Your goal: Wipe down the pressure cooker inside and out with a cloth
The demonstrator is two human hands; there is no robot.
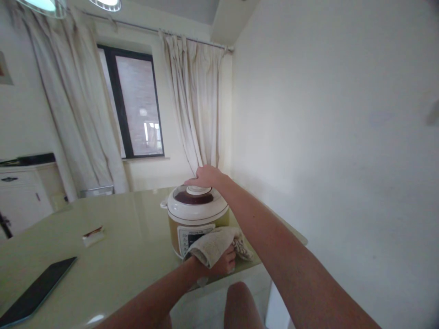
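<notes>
A white and tan electric pressure cooker (198,212) stands near the table's front right edge, its lid on and its control panel facing me. On top of the lid, my right hand (208,176) is closed over the white lid handle (199,190); part of the handle is hidden beneath it. Low at the cooker's front right, my left hand (223,265) has its fingers curled on a beige cloth (216,243). The cloth drapes over that hand and lies against the cooker, covering part of the panel. One end of it shows a dark pattern.
The glossy pale table (133,228) carries a dark tablet (37,290) at the left and a small white packet (93,236) behind it. A white wall (325,137) rises close on the right. Behind are curtains (200,100), a window and a white cabinet (25,192).
</notes>
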